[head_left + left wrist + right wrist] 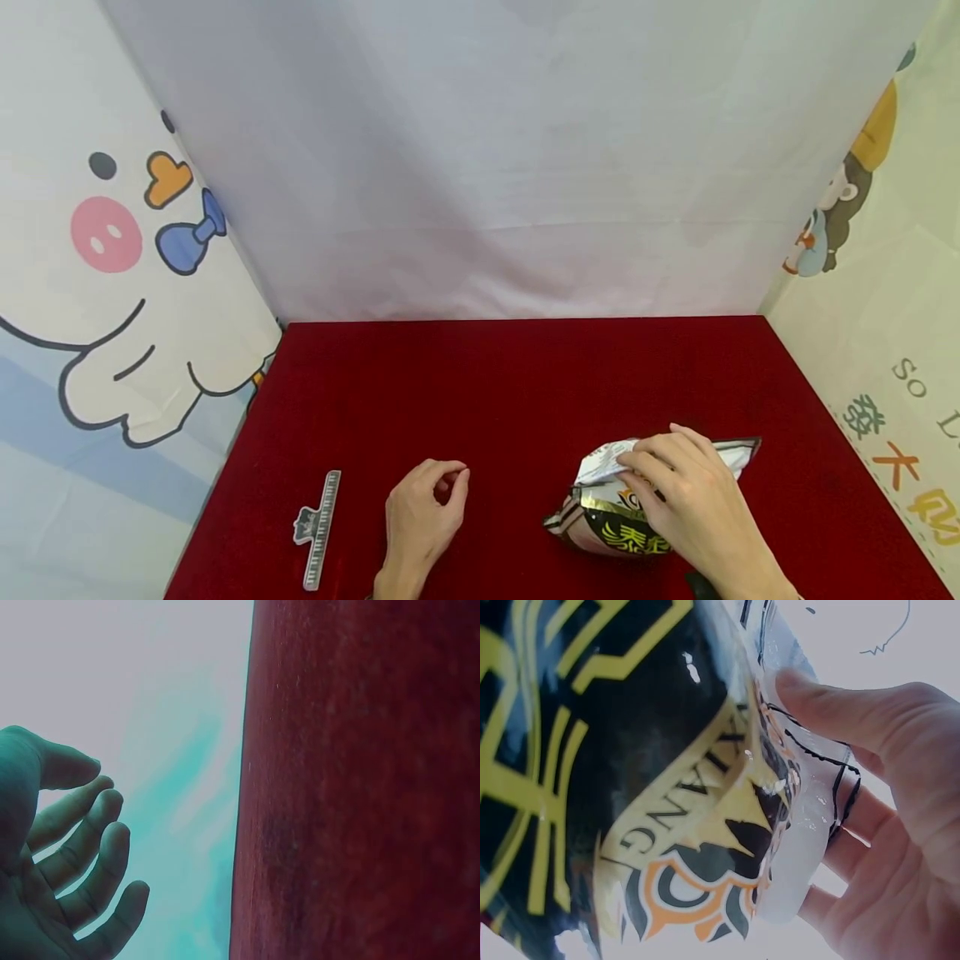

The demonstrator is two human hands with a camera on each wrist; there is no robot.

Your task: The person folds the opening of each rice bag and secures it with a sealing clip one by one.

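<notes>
A snack bag (626, 521) in black, yellow and white stands on the red tabletop at the right, its top edge folded over. My right hand (686, 487) pinches that top edge, thumb on the near side. The right wrist view shows the bag's printed front (682, 780) up close, with the right hand (885, 750) at its crumpled top. Left of the bag, my left hand (423, 521) hovers with loosely curved fingers and holds nothing. The left wrist view also shows this hand (75, 840) with nothing between thumb and fingers.
A clear clip with a piano-key strip (321, 529) lies on the table (450, 392) left of the left hand. Something small and dark (701, 586) is partly hidden under the right wrist. Printed cloth walls (525, 167) border the table at the back and sides.
</notes>
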